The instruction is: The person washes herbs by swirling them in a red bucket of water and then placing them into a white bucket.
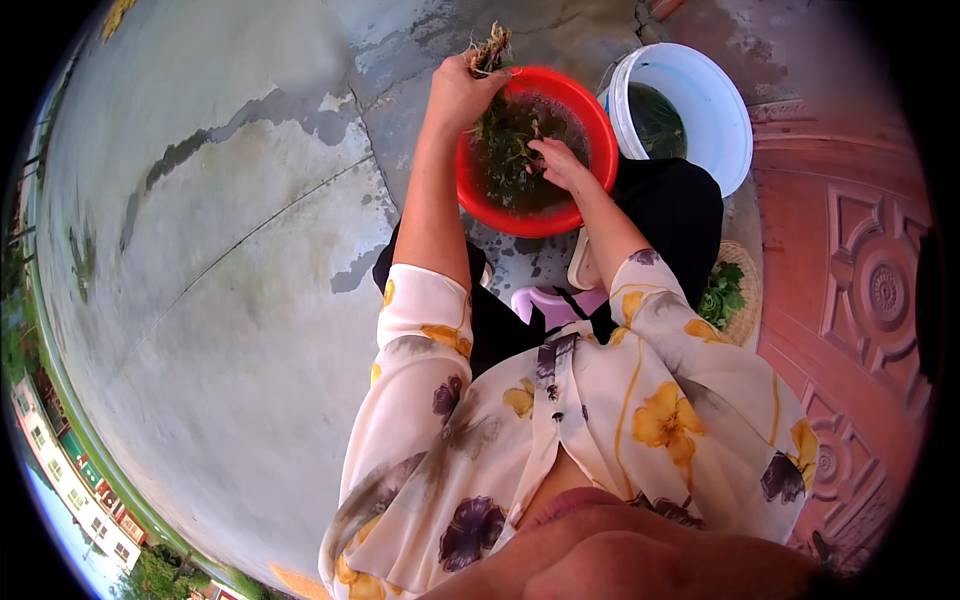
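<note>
A red plastic basin of murky water stands on the ground in front of me, with leafy green plants in it. My left hand, at the basin's far left rim, grips a bunch of these greens; its pale brown roots stick up above the fist and its leaves hang into the basin. Over the right part of the water, my right hand pinches some greens between thumb and fingers.
A white plastic bucket holding greens in water stands right of the basin. Near my right leg is a woven basket with leafy greens. A carved reddish panel borders the right side. Cracked, partly wet concrete extends left.
</note>
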Motion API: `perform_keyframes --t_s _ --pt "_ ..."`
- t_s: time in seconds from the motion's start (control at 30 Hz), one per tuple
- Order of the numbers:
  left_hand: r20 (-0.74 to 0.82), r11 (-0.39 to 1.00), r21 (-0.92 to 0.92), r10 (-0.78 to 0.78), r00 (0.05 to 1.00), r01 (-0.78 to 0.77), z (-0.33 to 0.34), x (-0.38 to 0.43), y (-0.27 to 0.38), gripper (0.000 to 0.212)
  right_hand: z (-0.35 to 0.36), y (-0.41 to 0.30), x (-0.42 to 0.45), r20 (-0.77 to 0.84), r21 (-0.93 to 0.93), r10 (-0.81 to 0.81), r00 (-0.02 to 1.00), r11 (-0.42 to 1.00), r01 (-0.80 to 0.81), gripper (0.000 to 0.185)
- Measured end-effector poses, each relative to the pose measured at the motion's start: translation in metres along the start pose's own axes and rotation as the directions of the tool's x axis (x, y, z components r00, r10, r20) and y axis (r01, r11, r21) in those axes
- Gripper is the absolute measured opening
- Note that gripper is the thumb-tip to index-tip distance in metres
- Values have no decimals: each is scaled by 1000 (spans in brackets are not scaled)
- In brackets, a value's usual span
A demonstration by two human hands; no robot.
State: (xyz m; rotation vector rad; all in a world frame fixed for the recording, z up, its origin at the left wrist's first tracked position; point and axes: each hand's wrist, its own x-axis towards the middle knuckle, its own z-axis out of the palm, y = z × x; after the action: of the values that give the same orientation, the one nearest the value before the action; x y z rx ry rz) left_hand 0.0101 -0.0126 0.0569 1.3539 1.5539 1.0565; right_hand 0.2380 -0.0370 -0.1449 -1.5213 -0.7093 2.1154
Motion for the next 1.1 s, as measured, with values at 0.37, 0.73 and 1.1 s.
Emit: perform_keyframes --t_s 0.37,0.73,1.1 --pt "36 1000 12 14 999 -14 5 9 9 33 -40 54 33 -457 -768 -280 844 602 -216 48" --pt "5 995 89 -37 999 37 -9 -1 -10 25 27 -22 -32 -64 27 -142 988 989 144 23" --pt "-18 999 11 -51 999 52 -11 -3 -4 29 20 27 -23 -294 -862 -233 927 484 -152 43"
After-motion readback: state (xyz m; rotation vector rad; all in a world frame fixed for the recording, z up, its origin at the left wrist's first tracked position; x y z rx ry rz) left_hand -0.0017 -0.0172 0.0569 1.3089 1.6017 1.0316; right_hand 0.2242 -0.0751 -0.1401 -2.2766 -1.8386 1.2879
